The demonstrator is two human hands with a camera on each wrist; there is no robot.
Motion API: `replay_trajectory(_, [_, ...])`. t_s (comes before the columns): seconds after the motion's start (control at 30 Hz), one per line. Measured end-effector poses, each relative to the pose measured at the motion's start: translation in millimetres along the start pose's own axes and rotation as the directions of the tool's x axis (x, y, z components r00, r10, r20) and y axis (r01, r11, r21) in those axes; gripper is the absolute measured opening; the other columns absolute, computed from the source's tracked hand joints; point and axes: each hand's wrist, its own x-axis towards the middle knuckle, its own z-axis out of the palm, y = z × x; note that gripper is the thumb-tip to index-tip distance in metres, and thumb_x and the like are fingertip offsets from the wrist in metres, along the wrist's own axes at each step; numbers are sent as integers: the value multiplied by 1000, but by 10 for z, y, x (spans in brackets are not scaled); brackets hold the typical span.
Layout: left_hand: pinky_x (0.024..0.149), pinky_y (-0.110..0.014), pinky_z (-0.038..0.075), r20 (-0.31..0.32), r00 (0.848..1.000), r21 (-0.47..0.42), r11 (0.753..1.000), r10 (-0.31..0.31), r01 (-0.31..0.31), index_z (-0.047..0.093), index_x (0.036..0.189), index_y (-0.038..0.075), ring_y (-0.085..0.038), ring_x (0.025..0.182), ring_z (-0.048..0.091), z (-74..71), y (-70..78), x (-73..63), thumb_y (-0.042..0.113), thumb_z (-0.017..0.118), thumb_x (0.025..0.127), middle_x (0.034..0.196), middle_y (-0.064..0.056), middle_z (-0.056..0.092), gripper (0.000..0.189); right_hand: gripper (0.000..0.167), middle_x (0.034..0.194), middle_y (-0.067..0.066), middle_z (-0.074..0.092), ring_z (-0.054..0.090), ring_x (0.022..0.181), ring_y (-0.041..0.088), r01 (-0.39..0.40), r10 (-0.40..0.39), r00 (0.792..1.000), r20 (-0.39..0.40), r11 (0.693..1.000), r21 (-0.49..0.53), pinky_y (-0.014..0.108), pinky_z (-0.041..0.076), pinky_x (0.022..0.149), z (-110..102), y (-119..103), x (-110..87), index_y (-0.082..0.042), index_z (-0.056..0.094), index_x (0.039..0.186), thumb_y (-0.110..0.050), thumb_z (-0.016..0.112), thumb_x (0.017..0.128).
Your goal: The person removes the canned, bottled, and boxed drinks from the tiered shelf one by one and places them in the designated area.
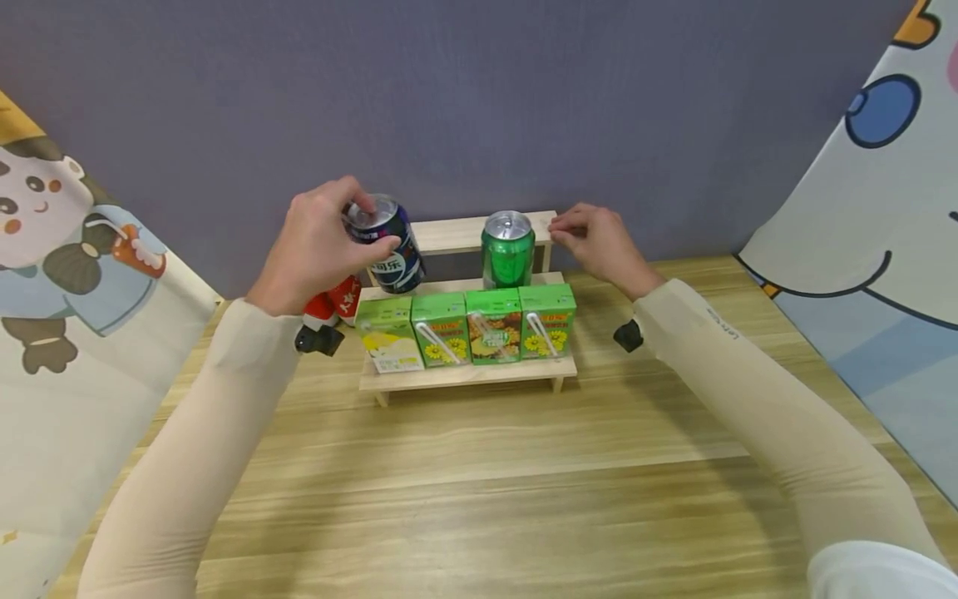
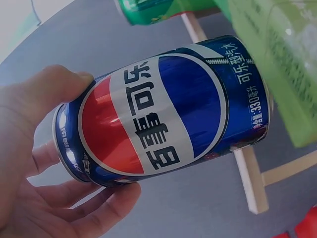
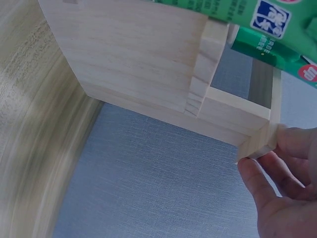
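Left hand (image 1: 318, 241) clamps fingers round the blue can (image 1: 397, 262), right hand (image 1: 602, 244) pinches the rack (image 1: 451, 234); best brace it, guiding the can clear of the juice boxes (image 1: 441, 329)

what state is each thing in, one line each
Pale wooden tiered shelf: standing, its upper right end pinched by the right grip
Four green rectangular cartons: upright in a row, straws on at least two fronts
Green metal can: upright behind the cartons
Blue metal can: held in the left grip, base contact unclear
Red-and-white item: partly hidden, state unclear
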Motion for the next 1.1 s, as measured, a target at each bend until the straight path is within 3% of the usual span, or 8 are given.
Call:
replay_trajectory(0.33, [68,-16,43,-122,992,29,999,-36,40,58,98,6,-19,80,59,-314,-71,-170,32,76,77,102,-3,60,38,22,109,10,60,59,98,23,-1,1,1000,0,1000,1,35,48,86,-19,19,-15,1,68,107,-14,61,92])
replay_trajectory(0.57, [64,-20,42,-94,992,95,991,-86,95,58,97,5,-24,81,57,-451,-216,-315,32,76,78,102,-7,59,38,22,109,10,60,59,98,23,-3,3,1000,-6,1000,-3,35,48,86,-33,46,-18,2,69,107,-14,62,92])
replay_trajectory(0.8, [61,-37,39,-46,997,168,983,-66,73,58,93,4,-22,72,49,-377,-479,-513,26,78,76,91,-9,57,34,22,108,9,61,59,96,22,4,-4,1000,-9,1000,-9,35,49,85,-36,51,-27,1,69,106,-15,62,92])
replay_trajectory(0.97, [60,-40,40,16,999,212,977,-41,37,57,91,4,-23,69,49,-224,-674,-632,23,79,75,87,-9,56,33,23,109,10,60,58,97,23,2,-2,1000,-8,1000,-14,36,48,86,-43,49,-32,2,68,107,-15,61,92])
replay_trajectory(1.1, [59,-40,43,66,995,222,974,-68,52,55,89,4,-24,69,50,-77,-786,-718,22,80,74,85,-9,55,34,22,109,10,61,58,97,22,4,-5,1000,-14,1000,-23,35,48,86,-49,41,-40,1,69,107,-14,62,92])
